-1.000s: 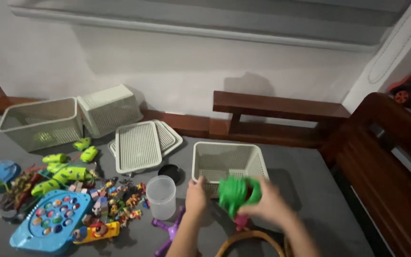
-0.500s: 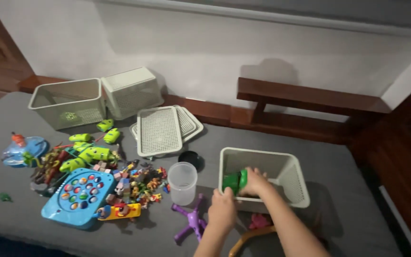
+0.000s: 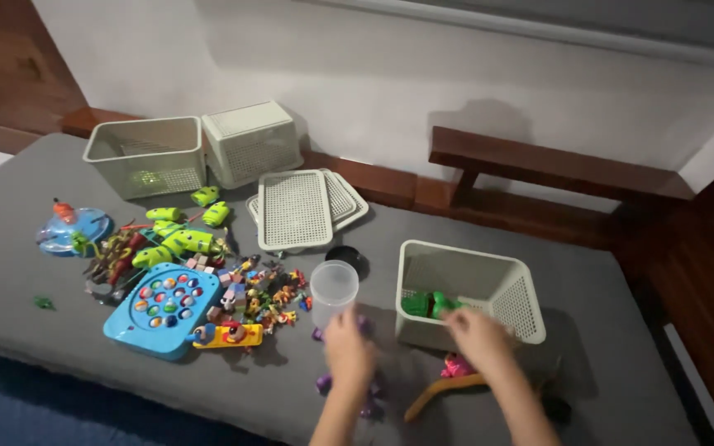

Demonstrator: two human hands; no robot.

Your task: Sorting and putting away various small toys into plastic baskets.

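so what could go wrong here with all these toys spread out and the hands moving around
The left hand is over the purple toy, right beside the clear plastic cup; a careless swing could tip the cup into the small figures.
The right hand sits at the near wall of the basket, which looks light; a push might slide or tilt it with the green toy inside.
The blurred yellow curved toy lies under the right forearm and could get knocked.
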